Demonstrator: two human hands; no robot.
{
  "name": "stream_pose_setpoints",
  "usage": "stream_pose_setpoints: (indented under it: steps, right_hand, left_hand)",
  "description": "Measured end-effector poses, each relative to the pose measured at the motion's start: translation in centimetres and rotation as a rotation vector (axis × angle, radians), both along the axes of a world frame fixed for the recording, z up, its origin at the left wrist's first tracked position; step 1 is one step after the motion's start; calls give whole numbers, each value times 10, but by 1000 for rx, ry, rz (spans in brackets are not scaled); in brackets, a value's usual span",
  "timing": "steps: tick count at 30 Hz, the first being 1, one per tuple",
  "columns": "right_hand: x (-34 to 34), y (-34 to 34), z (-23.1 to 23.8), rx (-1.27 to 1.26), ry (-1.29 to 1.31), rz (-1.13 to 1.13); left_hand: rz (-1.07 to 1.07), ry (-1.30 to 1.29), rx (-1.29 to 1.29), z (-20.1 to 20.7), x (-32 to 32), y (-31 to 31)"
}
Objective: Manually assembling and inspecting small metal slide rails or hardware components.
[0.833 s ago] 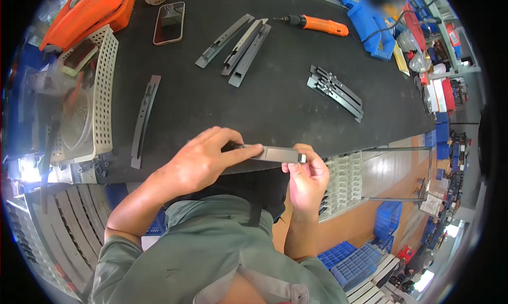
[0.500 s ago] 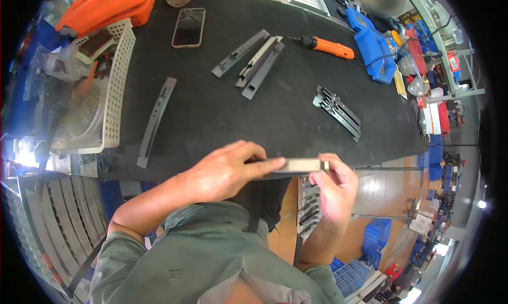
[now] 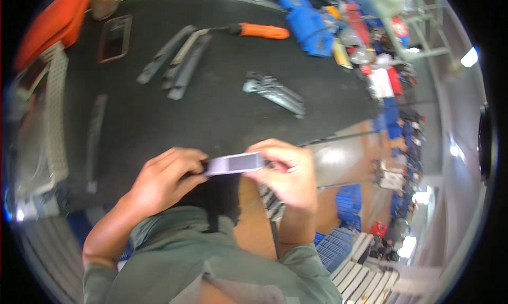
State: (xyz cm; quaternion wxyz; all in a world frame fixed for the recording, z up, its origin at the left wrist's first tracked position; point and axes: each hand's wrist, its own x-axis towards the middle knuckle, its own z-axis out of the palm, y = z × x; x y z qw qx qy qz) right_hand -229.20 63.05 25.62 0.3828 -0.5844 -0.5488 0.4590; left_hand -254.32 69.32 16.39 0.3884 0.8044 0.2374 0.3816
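Note:
Held level in front of my body is a narrow grey metal rail [image 3: 233,164], its near face pale with a dark rectangular part. My left hand [image 3: 165,180] has its fingers closed around the left end. The right end is pinched between the thumb and fingers of my right hand [image 3: 290,172]. Beyond my hands, several similar rails [image 3: 191,66] lie side by side on the black work table [image 3: 222,108], one of them cream-coloured. A lone rail [image 3: 95,140] rests to the left. To the right is a small bundle of slim metal strips [image 3: 275,94]. The picture is blurred.
An orange power screwdriver [image 3: 263,31] lies at the back, beside blue bins [image 3: 312,31]. A phone [image 3: 114,39] is at the far left, near a white perforated basket [image 3: 56,113] and an orange basket [image 3: 53,24]. Blue crates [image 3: 336,248] stand on the floor at right.
The view has swung right, so the table's things sit further left in the picture. The rail has been turned between my hands, showing a different face. My left hand has drawn back toward its end.

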Motion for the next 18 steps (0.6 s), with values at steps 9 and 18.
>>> stream_pose_setpoints:
  steps: [9,18]
  right_hand:
    - [-16,3,15,276,-70,287]
    - [-14,-7,-20,93,219,61]
  left_hand:
    - [-30,119,298,-8,-27,7]
    - [65,147,146,-8,-22,-4]
